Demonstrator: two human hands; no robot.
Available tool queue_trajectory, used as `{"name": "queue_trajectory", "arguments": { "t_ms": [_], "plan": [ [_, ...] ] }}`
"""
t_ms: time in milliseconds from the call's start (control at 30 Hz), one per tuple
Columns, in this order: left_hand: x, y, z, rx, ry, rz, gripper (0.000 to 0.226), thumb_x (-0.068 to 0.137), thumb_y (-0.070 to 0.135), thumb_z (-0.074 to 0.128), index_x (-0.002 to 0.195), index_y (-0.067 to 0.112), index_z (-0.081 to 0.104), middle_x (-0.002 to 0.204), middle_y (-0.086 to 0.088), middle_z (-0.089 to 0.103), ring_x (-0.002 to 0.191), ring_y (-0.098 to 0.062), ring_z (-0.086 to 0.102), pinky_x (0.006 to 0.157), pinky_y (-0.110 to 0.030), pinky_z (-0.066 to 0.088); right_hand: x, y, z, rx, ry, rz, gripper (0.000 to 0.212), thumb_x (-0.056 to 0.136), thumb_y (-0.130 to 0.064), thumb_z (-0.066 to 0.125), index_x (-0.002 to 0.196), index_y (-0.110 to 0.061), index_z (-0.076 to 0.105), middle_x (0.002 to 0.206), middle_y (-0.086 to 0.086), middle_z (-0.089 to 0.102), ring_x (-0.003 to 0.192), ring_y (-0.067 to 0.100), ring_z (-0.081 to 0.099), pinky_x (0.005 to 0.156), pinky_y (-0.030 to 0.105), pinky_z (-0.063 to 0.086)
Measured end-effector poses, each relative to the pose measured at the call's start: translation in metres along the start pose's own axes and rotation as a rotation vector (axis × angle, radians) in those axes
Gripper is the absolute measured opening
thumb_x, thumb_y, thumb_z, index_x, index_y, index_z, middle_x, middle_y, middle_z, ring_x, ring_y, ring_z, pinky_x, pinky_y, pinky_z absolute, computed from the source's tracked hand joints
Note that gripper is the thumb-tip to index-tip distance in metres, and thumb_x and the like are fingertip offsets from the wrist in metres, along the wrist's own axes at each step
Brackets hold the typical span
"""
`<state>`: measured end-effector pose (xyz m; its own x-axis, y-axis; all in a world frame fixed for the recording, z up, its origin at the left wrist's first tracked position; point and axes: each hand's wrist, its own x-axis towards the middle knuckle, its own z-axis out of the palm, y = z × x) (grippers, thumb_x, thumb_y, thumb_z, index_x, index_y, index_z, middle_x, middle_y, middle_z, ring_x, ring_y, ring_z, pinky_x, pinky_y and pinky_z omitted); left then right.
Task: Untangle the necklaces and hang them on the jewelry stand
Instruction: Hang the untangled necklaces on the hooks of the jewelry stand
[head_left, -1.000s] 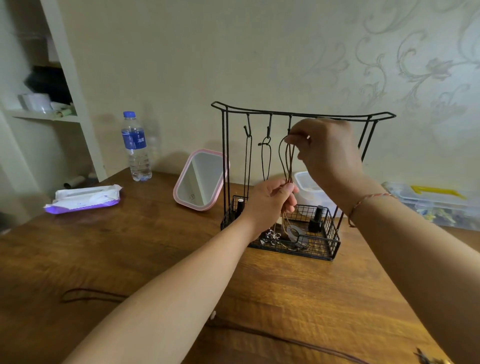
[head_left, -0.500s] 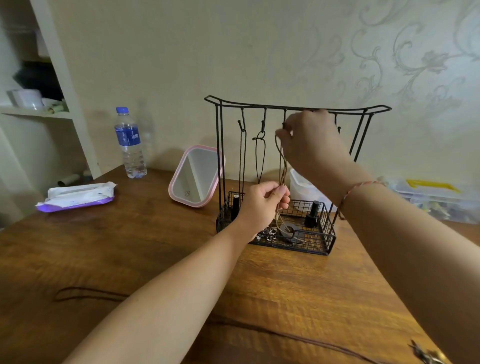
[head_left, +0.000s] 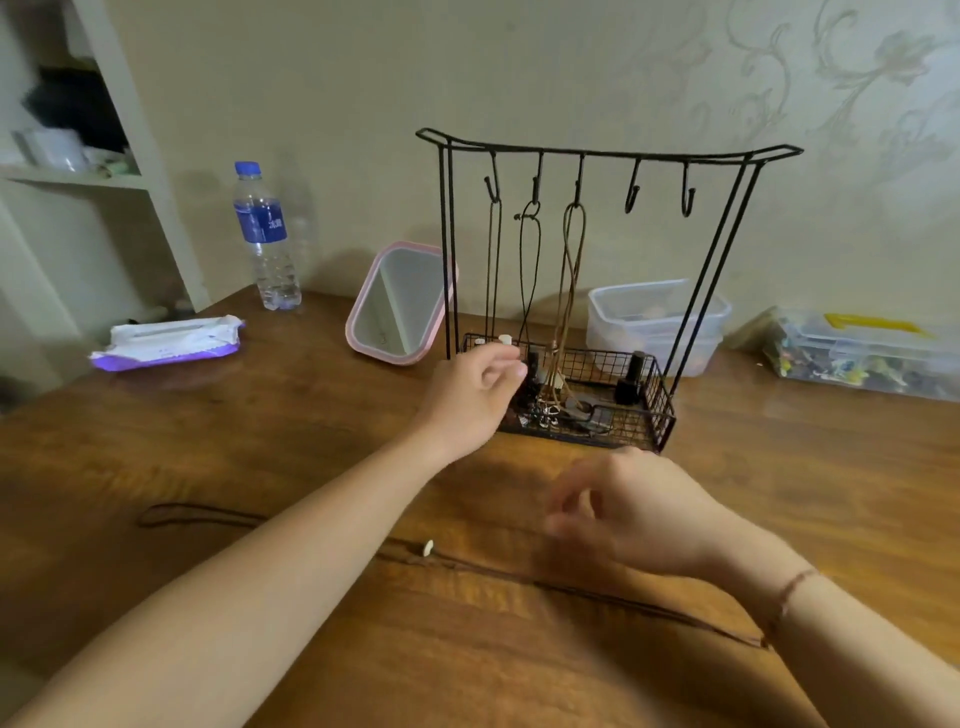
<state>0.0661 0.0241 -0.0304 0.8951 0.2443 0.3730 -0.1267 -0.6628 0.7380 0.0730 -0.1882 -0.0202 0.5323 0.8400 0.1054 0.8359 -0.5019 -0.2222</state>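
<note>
A black wire jewelry stand with hooks and a mesh basket stands at the back of the wooden table. Three cord necklaces hang from its left hooks: a thin dark one, a black one and a brown one whose lower end lies in the basket. The two right hooks are bare. My left hand hovers by the basket's left front, fingers loosely curled, holding nothing. My right hand is blurred, low over the table, holding nothing. A dark cord necklace with a pale bead lies on the table near me.
A pink-framed mirror leans left of the stand. A water bottle and a wipes pack sit further left by a white shelf. Clear plastic boxes and a yellow-handled one stand at the right.
My right hand let go of the brown necklace at the third hook and dropped toward the table. My left hand released the cord and moved down and left. The brown necklace now hangs free.
</note>
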Motion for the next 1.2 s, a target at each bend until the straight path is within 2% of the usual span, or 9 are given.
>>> {"name": "queue_trajectory", "arguments": {
  "t_ms": [67, 133, 267, 367, 433, 533, 667, 767, 1200],
  "plan": [
    [-0.015, 0.001, -0.01, 0.064, -0.078, -0.024, 0.021, 0.1, 0.03, 0.056, 0.116, 0.024, 0.068, 0.108, 0.009, 0.071, 0.1, -0.002, 0.065, 0.088, -0.021, 0.051, -0.005, -0.015, 0.019, -0.01, -0.062, 0.003, 0.029, 0.083, -0.062, 0.061, 0.1, -0.039, 0.064, 0.091, -0.022, 0.059, 0.084, 0.001, 0.056, 0.069, 0.022, 0.048],
    [-0.035, 0.007, -0.015, 0.196, -0.285, 0.017, 0.013, 0.099, 0.029, 0.057, 0.104, 0.028, 0.069, 0.096, 0.016, 0.068, 0.09, 0.002, 0.061, 0.081, -0.022, 0.049, -0.008, -0.029, 0.035, -0.017, -0.054, -0.002, 0.024, 0.085, -0.055, 0.064, 0.1, -0.037, 0.061, 0.097, -0.024, 0.047, 0.096, 0.005, 0.05, 0.072, 0.022, 0.044],
    [-0.07, 0.01, -0.011, 0.369, -0.523, 0.129, 0.017, 0.1, 0.03, 0.053, 0.107, 0.029, 0.069, 0.106, 0.015, 0.066, 0.098, 0.0, 0.057, 0.091, -0.025, 0.047, -0.015, -0.046, 0.049, -0.029, -0.033, 0.027, 0.009, 0.096, -0.036, 0.055, 0.102, -0.031, 0.058, 0.119, -0.013, 0.048, 0.112, 0.015, 0.043, 0.083, 0.031, 0.048],
    [-0.082, 0.01, -0.003, 0.267, -0.475, 0.059, 0.025, 0.104, 0.03, 0.047, 0.114, 0.026, 0.069, 0.109, 0.013, 0.068, 0.101, -0.004, 0.058, 0.092, -0.024, 0.045, -0.018, -0.043, 0.055, -0.049, 0.079, 0.072, 0.021, 0.101, -0.025, 0.046, 0.12, -0.022, 0.053, 0.125, -0.004, 0.05, 0.113, 0.017, 0.047, 0.087, 0.027, 0.047],
    [-0.085, 0.016, 0.001, 0.145, -0.436, -0.01, 0.025, 0.105, 0.03, 0.045, 0.1, 0.026, 0.069, 0.093, 0.011, 0.068, 0.088, -0.004, 0.06, 0.079, -0.024, 0.044, -0.015, -0.033, 0.048, 0.138, 0.221, 0.182, 0.009, 0.1, -0.019, 0.048, 0.106, -0.024, 0.052, 0.102, -0.007, 0.058, 0.087, 0.007, 0.054, 0.072, 0.015, 0.045],
    [-0.087, 0.026, 0.007, 0.0, -0.401, -0.084, 0.029, 0.104, 0.031, 0.047, 0.081, 0.032, 0.063, 0.072, 0.014, 0.059, 0.067, 0.002, 0.055, 0.069, -0.023, 0.044, -0.015, -0.01, 0.038, 0.347, 0.389, 0.276, 0.017, 0.098, -0.013, 0.054, 0.089, -0.025, 0.046, 0.071, -0.01, 0.058, 0.056, 0.003, 0.053, 0.053, 0.013, 0.043],
    [-0.084, 0.032, 0.015, -0.007, -0.337, -0.043, 0.024, 0.102, 0.032, 0.051, 0.088, 0.029, 0.07, 0.085, 0.016, 0.066, 0.089, 0.001, 0.061, 0.085, -0.027, 0.051, -0.027, 0.0, 0.037, 0.331, 0.383, 0.172, 0.008, 0.098, -0.024, 0.057, 0.092, -0.029, 0.058, 0.065, -0.011, 0.06, 0.06, 0.004, 0.057, 0.05, 0.016, 0.041],
    [-0.079, 0.03, 0.019, 0.0, -0.341, -0.058, 0.023, 0.101, 0.032, 0.054, 0.093, 0.025, 0.074, 0.087, 0.013, 0.07, 0.089, -0.002, 0.064, 0.086, -0.031, 0.055, -0.028, 0.001, 0.039, 0.261, 0.342, 0.118, 0.009, 0.097, -0.03, 0.057, 0.098, -0.033, 0.066, 0.074, -0.016, 0.066, 0.063, 0.004, 0.059, 0.055, 0.022, 0.046],
    [-0.07, 0.02, 0.027, -0.138, -0.291, -0.195, 0.015, 0.093, 0.032, 0.068, 0.095, 0.024, 0.081, 0.094, 0.014, 0.076, 0.094, -0.001, 0.068, 0.093, -0.035, 0.056, -0.021, 0.006, 0.041, 0.24, 0.325, 0.136, 0.01, 0.098, -0.027, 0.057, 0.099, -0.033, 0.065, 0.062, -0.023, 0.052, 0.055, 0.0, 0.053, 0.049, 0.014, 0.034]
  ]
}}
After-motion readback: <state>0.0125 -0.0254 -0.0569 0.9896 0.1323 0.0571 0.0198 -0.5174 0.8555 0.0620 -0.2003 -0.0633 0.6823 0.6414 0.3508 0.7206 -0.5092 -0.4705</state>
